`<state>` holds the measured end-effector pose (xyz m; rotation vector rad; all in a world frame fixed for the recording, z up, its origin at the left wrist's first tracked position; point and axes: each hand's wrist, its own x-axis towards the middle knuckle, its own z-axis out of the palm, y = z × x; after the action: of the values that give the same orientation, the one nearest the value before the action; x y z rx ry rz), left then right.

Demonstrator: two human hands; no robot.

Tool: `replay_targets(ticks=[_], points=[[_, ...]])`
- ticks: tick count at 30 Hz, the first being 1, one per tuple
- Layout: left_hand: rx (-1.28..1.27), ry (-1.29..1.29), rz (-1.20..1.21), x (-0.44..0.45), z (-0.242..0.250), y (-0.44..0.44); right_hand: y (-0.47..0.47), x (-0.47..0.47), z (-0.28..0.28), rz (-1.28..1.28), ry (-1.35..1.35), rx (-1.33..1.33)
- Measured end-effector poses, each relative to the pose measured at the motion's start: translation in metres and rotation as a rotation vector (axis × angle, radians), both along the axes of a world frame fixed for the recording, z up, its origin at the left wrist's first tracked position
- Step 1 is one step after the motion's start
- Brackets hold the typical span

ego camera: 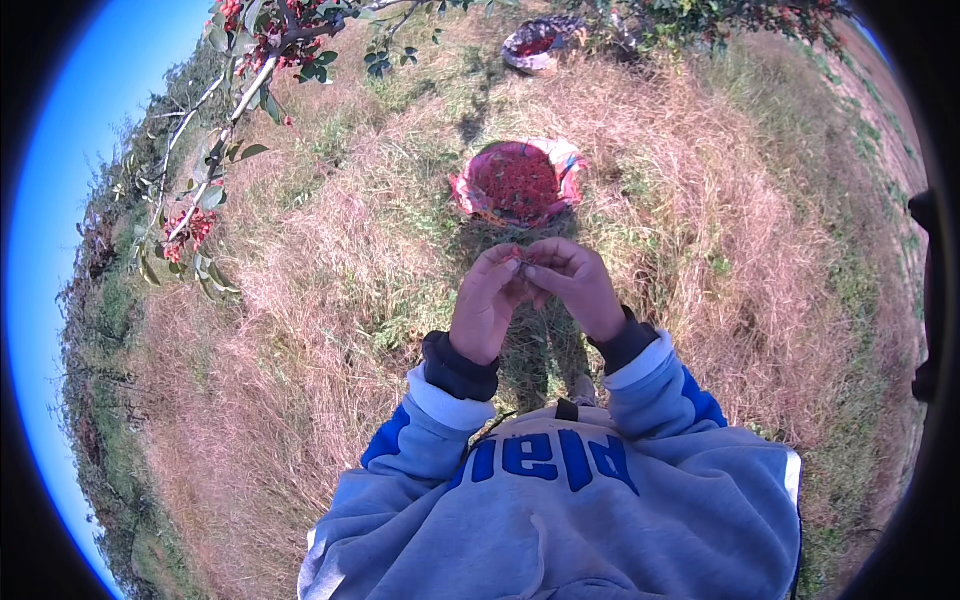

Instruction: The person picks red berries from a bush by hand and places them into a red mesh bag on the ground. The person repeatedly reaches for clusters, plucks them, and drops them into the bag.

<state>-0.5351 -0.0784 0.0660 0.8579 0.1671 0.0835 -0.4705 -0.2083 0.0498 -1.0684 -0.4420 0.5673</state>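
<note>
My left hand [486, 300] and my right hand [574, 281] meet in front of my chest, fingertips pinched together. Between them is a small cluster of red berries [517, 255], mostly covered by the fingers. Just past the hands, on the grass, stands an open bag [568, 166] with a pink and white rim. Red berries [517, 184] with bits of green among them fill it. The hands appear above the near side of this bag, apart from it.
A thorny-looking branch [232, 120] with leaves and red berry clusters [191, 229] reaches in from the upper left. Farther off lies a second bag [523, 60] holding red berries, beside another fruiting bush [697, 22]. Dry grass [300, 300] covers the ground around my feet.
</note>
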Motion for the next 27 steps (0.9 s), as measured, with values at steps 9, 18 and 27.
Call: replay_targets(ticks=[9, 18, 27], points=[[-0.188, 0.001, -0.024, 0.009, -0.015, 0.006, 0.001, 0.0, 0.004, 0.043, 0.011, 0.088], [-0.472, 0.034, 0.031, 0.019, -0.034, 0.021, -0.017, 0.009, -0.013, 0.172, 0.356, 0.215], [-0.598, 0.398, 0.099, 0.088, -0.069, 0.042, -0.037, 0.003, -0.066, 0.17, 0.369, -0.033]])
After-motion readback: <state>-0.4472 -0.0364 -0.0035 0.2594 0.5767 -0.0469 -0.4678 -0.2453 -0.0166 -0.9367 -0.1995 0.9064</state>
